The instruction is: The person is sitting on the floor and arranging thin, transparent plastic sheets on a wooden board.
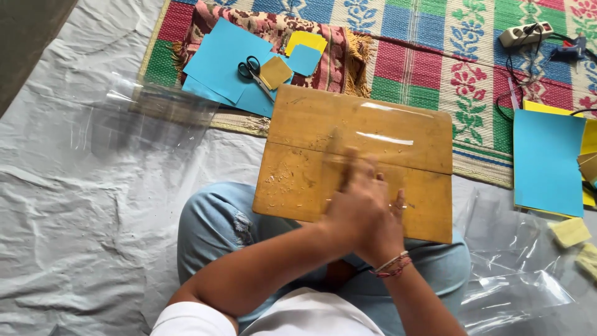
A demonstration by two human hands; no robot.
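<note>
We sit cross-legged on a crinkled white plastic floor sheet (81, 205), with a flat rectangular wooden board (298, 162) resting across our blue-jeaned knees. A clear transparent plastic sheet (392, 134) lies flat on the board, catching a streak of light. Our left hand (351, 199) and right hand (382, 227) overlap near the board's lower middle, pressed down on the clear sheet with fingers stretched out; they are motion-blurred, so we cannot tell whether either one grips anything.

Beyond the board lies a woven mat in red, green and blue flower squares (435, 56). On it, at upper left, sit loose blue paper sheets (217, 59), small yellow paper squares (305, 40) and black-handled scissors (252, 71). At upper right are a white power strip (525, 34) and a blue glue gun (569, 50). A blue and yellow paper stack (547, 158) lies to the right, with more crumpled clear plastic film (516, 280) below it.
</note>
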